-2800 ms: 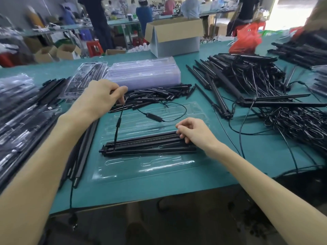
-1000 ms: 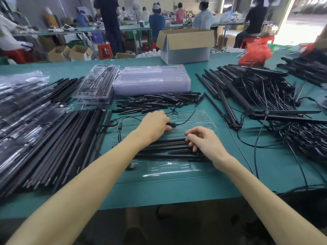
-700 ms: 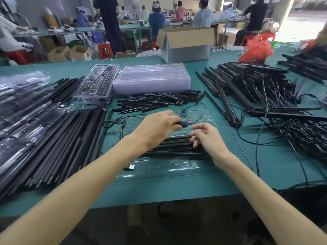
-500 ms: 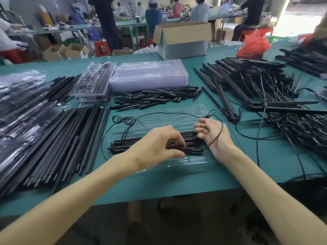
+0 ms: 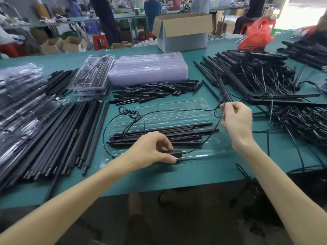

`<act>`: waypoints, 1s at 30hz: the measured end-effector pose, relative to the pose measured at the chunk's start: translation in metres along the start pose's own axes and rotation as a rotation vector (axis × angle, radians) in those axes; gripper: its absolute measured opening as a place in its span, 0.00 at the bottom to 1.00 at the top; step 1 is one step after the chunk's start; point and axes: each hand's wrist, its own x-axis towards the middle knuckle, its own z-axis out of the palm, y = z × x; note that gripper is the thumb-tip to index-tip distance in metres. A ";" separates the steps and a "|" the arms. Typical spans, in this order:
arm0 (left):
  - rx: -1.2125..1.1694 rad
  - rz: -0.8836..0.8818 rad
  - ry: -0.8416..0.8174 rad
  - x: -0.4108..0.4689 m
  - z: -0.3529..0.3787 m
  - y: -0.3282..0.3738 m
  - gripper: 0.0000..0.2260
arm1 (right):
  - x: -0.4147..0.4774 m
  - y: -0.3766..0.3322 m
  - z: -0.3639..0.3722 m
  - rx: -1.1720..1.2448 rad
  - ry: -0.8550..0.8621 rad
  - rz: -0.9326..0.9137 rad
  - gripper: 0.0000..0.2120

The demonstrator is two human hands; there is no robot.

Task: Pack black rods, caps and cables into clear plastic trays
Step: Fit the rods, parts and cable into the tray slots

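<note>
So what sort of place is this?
Probably a factory packing floor: a green worktable heaped with black rods, a stack of clear plastic trays, a cardboard box, and other workers at benches behind.

An open cardboard box (image 5: 182, 32) and a red plastic bag (image 5: 256, 35) sit on the green table's (image 5: 194, 174) far side.

One wide-angle camera, worn on the person's head, faces forward and down. The flat teal-green work table (image 5: 203, 174) fills the near and middle ground, close below; blurred far workshop benches (image 5: 127, 15) line the top edge.
</note>
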 end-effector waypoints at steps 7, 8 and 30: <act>0.033 0.058 -0.065 -0.002 -0.007 0.000 0.05 | -0.010 0.001 0.005 -0.017 -0.155 0.062 0.06; 0.058 0.063 -0.052 -0.002 -0.007 -0.001 0.05 | -0.011 -0.001 0.005 0.022 -0.187 0.087 0.07; 0.382 0.328 0.159 -0.006 0.009 0.001 0.05 | -0.029 -0.022 -0.010 0.024 -0.432 0.015 0.07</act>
